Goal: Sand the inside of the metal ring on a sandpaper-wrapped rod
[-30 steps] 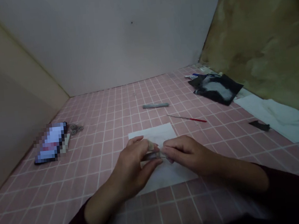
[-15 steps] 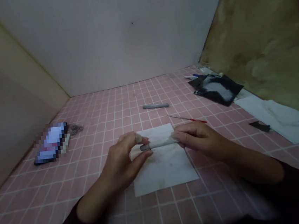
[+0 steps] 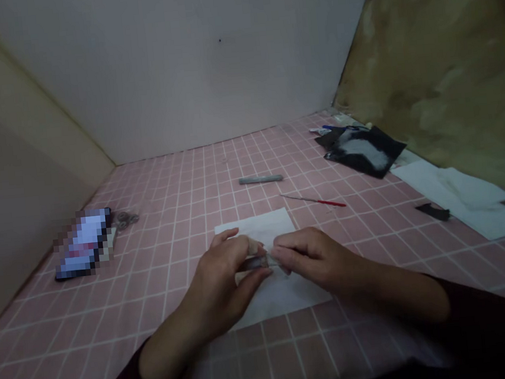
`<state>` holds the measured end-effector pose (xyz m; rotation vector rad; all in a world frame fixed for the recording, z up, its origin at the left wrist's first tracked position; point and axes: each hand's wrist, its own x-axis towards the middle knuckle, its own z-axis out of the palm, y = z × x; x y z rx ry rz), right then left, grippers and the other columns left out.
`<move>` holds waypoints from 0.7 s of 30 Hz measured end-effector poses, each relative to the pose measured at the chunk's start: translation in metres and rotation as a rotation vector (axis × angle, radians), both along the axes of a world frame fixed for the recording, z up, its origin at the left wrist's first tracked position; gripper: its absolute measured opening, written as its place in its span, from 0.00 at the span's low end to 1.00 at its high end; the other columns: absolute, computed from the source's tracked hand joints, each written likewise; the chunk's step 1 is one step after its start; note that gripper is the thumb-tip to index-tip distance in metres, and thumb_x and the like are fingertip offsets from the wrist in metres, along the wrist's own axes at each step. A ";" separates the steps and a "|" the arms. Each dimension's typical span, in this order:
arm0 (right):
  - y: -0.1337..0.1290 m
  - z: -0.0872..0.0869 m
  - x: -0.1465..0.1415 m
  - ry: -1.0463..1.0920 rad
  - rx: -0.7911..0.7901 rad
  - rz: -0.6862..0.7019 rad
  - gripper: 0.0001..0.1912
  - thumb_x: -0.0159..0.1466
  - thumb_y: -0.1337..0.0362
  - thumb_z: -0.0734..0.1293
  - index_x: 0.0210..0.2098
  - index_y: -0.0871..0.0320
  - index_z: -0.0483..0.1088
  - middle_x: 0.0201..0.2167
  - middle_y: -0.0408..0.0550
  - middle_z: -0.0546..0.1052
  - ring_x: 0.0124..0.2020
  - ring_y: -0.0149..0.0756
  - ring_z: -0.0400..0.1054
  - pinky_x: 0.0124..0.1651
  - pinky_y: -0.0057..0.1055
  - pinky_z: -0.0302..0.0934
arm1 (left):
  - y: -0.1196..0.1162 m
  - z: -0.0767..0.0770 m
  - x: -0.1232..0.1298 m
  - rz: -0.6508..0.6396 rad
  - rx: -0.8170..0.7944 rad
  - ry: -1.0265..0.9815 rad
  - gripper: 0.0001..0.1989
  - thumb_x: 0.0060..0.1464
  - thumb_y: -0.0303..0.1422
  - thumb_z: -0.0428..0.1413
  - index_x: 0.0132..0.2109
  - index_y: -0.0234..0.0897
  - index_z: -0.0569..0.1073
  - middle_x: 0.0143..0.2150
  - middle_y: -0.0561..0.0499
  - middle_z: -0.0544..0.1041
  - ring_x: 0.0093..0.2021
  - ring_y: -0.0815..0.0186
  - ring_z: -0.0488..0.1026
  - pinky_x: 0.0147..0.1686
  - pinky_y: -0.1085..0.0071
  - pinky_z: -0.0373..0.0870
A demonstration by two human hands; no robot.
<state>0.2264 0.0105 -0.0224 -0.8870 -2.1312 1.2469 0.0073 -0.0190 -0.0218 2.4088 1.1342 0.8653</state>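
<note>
A grey rod (image 3: 254, 263) with a pale wrapping around it lies between my two hands, mostly covered by fingers. My left hand (image 3: 225, 278) is closed on its left end with thumb and fingers; a pale band circles one fingertip. My right hand (image 3: 315, 259) pinches the wrapped part close to the left fingertips. Beneath both hands, a white paper sheet (image 3: 285, 302) with faint smudges rests on the pink checked surface (image 3: 184, 220).
Beyond the paper lie another grey rod (image 3: 260, 179) and a thin red-handled tool (image 3: 330, 203). Black sheets with white powder (image 3: 365, 150), white papers (image 3: 472, 198) and a dark scrap (image 3: 433, 212) are at right. A blurred phone (image 3: 83, 244) and small rings (image 3: 125, 219) sit left.
My right hand has moved left along the rod, toward my left hand. Both hands and the rod are slightly nearer to me, and the rod is more hidden.
</note>
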 end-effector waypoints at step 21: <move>0.001 0.000 0.001 -0.011 -0.006 -0.001 0.19 0.67 0.61 0.57 0.20 0.60 0.60 0.17 0.38 0.58 0.21 0.26 0.55 0.27 0.26 0.49 | 0.002 0.001 -0.002 0.012 0.013 0.043 0.08 0.56 0.31 0.57 0.42 0.40 0.68 0.38 0.53 0.77 0.40 0.64 0.75 0.58 0.56 0.61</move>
